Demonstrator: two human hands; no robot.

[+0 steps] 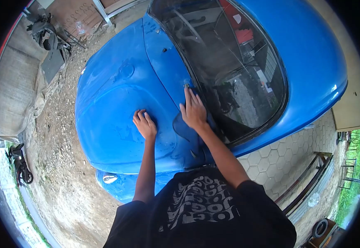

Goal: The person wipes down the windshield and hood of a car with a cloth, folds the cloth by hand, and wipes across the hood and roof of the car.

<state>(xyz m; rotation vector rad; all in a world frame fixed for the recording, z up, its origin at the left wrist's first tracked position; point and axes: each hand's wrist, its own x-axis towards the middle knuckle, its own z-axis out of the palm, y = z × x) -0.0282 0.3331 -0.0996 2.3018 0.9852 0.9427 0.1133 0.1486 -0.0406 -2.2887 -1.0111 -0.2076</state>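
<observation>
A blue car (pixel 105 99) fills the middle of the head view, its rounded front lid at the left and its windshield (pixel 246 78) at the right. My left hand (pixel 145 124) rests on the lid with its fingers bent; whether anything lies under them is hidden. Stretched out flat, my right hand (pixel 194 109) lies on the blue panel between lid and windshield. Its fingertips touch a small worn spot (pixel 186 85) close to the glass edge. Farther up that panel is a small dark hole or fitting (pixel 164 50).
Dirt and gravel ground (pixel 52 140) lies left of the car, with a parked motorcycle (pixel 21 165) beyond. Dark objects (pixel 45 35) stand at the upper left. Hexagonal paving (pixel 279 155), a metal frame (pixel 308 182) and a tire (pixel 319 228) are at the lower right.
</observation>
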